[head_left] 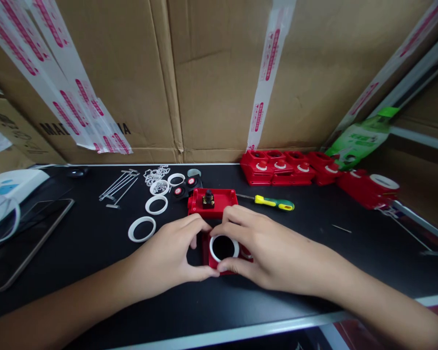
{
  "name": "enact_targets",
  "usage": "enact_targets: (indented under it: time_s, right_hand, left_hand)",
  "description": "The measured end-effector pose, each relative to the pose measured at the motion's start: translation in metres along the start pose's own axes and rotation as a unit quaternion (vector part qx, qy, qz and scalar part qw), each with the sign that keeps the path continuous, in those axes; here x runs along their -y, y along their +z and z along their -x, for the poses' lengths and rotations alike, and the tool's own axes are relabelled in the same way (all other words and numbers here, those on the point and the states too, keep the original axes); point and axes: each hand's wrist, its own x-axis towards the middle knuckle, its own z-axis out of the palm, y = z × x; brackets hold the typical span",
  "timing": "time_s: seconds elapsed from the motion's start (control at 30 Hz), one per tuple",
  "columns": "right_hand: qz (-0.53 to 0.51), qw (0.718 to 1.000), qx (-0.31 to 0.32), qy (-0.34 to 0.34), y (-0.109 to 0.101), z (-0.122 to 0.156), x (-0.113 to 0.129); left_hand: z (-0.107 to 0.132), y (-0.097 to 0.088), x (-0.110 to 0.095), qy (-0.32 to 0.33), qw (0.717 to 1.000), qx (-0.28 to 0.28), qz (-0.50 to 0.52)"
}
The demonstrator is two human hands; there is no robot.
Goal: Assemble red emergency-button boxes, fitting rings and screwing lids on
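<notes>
A white ring (212, 253) sits over the round opening of a red plastic housing (206, 253) on the black table in front of me. My right hand (266, 245) pinches the ring's edge between thumb and fingers. My left hand (175, 253) grips the housing's left side, its thumb at the near edge and its fingers at the far edge; part of the housing is hidden by both hands. Just beyond lies an open red housing half (225, 198) with a black push-button switch (208, 198) standing in it. A screwdriver (274, 202) with a yellow-green handle lies to its right.
Several white rings (142, 229), small chains (156, 175) and metal T-shaped rods (118, 185) lie left. Red housings (277, 167) line the back right, near a green bottle (365, 138). A phone (25, 243) lies far left. A metal pin (341, 228) lies right. Cardboard (211, 87) stands behind.
</notes>
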Motion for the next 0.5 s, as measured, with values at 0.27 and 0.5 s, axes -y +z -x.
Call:
enact_targets:
  time_s: [0.27,0.5]
  right_hand:
    - [0.037,0.998,-0.041,-0.002,0.008,-0.001,-0.007]
    - [-0.072,0.993,0.028,-0.087,-0.011,0.003,-0.024]
  left_hand:
    - [-0.001,-0.001,0.003,0.004,1.000,0.002,-0.006]
    - [0.000,-0.001,0.005,-0.003,1.000,0.002,-0.010]
